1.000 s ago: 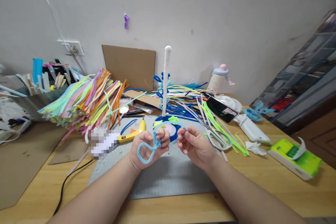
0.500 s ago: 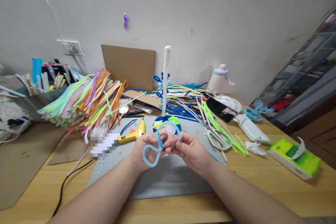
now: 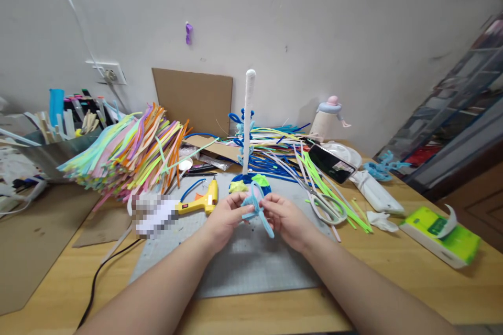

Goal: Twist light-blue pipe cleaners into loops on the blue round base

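Between both hands is a light blue pipe cleaner bent into loops, seen nearly edge-on. My left hand pinches it between thumb and fingers. From the other side, the fingertips of my right hand are closed on it near its middle. Just behind them stands a white wrapped post on a round blue base bearing yellow and green star-like pieces. Blue and light blue curled pipe cleaners stick out around the post's lower half. My hands partly cover the base.
A yellow glue gun lies left of the hands on a grey cutting mat. Scissors, green pipe cleaners, a phone and a tissue pack are at right. A big pipe cleaner bundle fills the left.
The looped pipe cleaner has turned from facing me to nearly edge-on. My left hand has rolled over, its back now more towards me, and the right hand's fingers have shifted on the loops.
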Demonstrator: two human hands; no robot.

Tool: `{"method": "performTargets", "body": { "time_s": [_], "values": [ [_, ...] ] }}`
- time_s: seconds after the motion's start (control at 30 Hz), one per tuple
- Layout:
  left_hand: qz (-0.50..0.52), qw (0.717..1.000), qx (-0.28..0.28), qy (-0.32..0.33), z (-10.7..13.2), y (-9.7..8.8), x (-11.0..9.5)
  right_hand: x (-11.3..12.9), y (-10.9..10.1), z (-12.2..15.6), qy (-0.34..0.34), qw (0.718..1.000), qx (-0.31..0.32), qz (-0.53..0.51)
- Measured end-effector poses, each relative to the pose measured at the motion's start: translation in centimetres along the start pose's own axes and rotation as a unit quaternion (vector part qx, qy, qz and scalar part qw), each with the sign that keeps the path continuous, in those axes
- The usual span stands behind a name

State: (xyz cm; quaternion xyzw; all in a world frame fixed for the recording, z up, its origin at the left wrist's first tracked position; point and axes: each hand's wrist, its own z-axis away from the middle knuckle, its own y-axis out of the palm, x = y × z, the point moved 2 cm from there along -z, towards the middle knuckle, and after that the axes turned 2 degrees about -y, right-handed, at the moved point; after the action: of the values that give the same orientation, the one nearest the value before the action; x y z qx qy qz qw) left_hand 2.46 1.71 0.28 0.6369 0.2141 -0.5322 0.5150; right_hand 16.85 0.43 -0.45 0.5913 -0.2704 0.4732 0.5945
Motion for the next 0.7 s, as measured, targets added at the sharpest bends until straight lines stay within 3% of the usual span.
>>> {"method": "performTargets", "body": {
  "time_s": [0.13, 0.2, 0.27, 0.37, 0.43, 0.5, 0.7],
  "values": [
    [-0.035, 0.999, -0.017, 0.02, -0.3, -0.3, 0.4, -0.4, 0.4, 0.0, 0.034, 0.995, 0.047, 0.085],
    [-0.045, 0.997, -0.057, 0.033, -0.5, -0.7, 0.4, -0.2, 0.1, -0.1, -0.018, 0.994, -0.012, 0.107],
    [-0.067, 0.99, -0.113, 0.046, -0.7, -1.1, 0.3, 0.5, -0.2, 0.0, -0.129, 0.975, -0.096, 0.151],
    [-0.115, 0.979, -0.156, 0.064, -0.7, -1.2, 0.1, 1.6, 0.0, 0.7, -0.304, 0.895, -0.11, 0.309],
    [-0.133, 0.976, -0.15, 0.084, -0.7, -1.0, 0.1, 1.8, 0.6, 1.2, -0.368, 0.822, -0.066, 0.43],
    [-0.145, 0.975, -0.139, 0.1, -0.7, -0.9, 0.3, 1.5, 1.0, 1.5, -0.391, 0.768, -0.028, 0.506],
    [-0.143, 0.98, -0.121, 0.068, -0.8, -1.1, 1.1, 1.1, 1.0, 1.6, -0.428, 0.725, -0.006, 0.54]
  ]
}}
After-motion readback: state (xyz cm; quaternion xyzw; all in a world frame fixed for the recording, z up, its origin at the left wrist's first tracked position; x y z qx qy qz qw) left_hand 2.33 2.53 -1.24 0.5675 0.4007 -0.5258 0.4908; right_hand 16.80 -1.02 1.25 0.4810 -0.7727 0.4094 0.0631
